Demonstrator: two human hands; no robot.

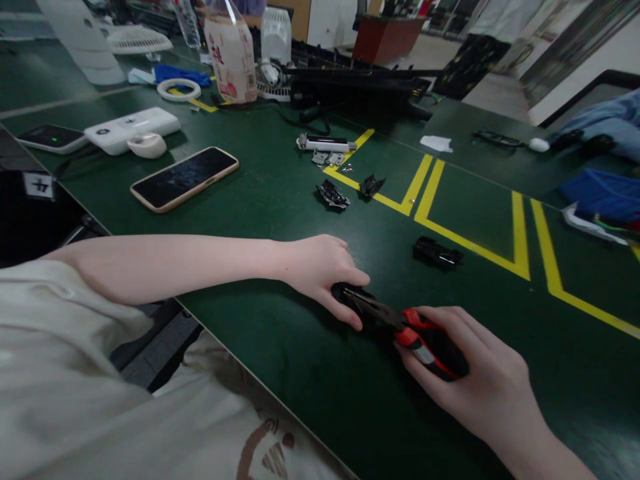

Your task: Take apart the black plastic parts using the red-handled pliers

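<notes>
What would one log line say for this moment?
left hand: pins small black part | right hand: grips red-handled pliers | pliers' nose at part

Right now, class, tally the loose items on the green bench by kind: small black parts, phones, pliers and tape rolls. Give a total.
Small black parts lying loose: 3
Small black part under the left hand: 1
Phones: 2
Pliers, in the right hand: 1
Tape rolls: 2
Total: 9

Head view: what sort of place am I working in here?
Probably a workshop or assembly bench. The green mat is marked out with yellow tape, small black parts lie scattered on it, and the right hand holds red-handled pliers to a black part under the left hand.
</notes>
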